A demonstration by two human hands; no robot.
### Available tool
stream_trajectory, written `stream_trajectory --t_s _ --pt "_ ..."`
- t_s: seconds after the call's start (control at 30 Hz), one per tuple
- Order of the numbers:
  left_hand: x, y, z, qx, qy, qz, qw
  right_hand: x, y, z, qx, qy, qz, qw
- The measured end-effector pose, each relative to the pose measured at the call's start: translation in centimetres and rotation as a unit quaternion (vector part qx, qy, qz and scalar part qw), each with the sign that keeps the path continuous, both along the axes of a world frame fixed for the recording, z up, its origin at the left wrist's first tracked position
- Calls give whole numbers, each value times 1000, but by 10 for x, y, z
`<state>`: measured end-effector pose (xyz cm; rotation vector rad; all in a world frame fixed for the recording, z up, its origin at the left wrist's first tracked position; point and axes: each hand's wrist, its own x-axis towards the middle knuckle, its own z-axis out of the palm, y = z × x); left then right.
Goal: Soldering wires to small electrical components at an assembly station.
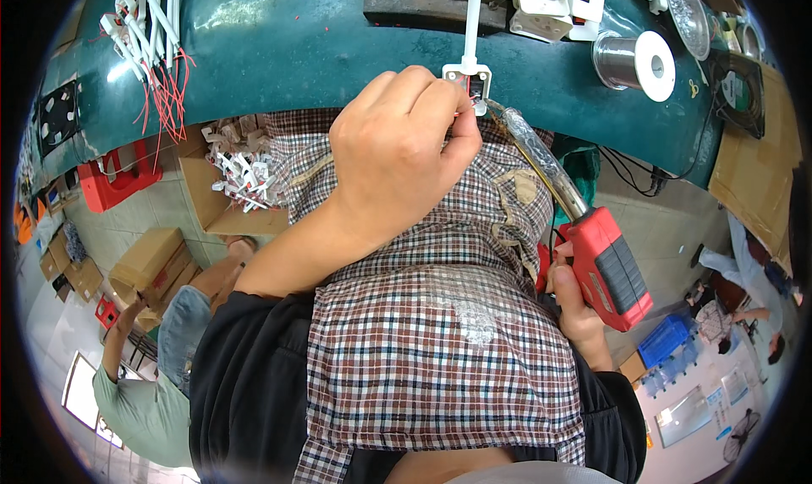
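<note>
My right hand (575, 302) is wrapped round the grip of a red and black soldering gun (611, 268). Its metal barrel slants up and left, and the tip lies close to a small white plastic housing (466, 82) at the table's near edge. My left hand (402, 137) is closed in a pinch at the lower left of that housing; what lies between thumb and forefinger is too small to make out. A white rod (473, 23) runs up from the housing. Inside it show a dark part and a bit of red.
A solder spool (633, 63) stands right on the green table (279, 57). White switch parts (545, 6) sit by a dark metal block (406, 14). White pieces with red wires (156, 40) lie left. Below is a carton (199, 184) of white parts. Another person (148, 416) sits left.
</note>
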<state>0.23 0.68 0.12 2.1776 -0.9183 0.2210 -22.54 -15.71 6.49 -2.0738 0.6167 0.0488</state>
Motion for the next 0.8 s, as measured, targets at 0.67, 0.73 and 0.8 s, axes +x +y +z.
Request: stream_trajectory --t_s 0.67,0.73,0.8 --pt "-2 -1 -1 -12 -2 6 1000 -2 -2 4 64 -10 -33 997" --pt "-2 0 1 9 10 1 1000 1 2 4 114 -22 -40 992" --pt "-2 -1 0 8 11 0 1000 1 4 3 165 -34 -47 985"
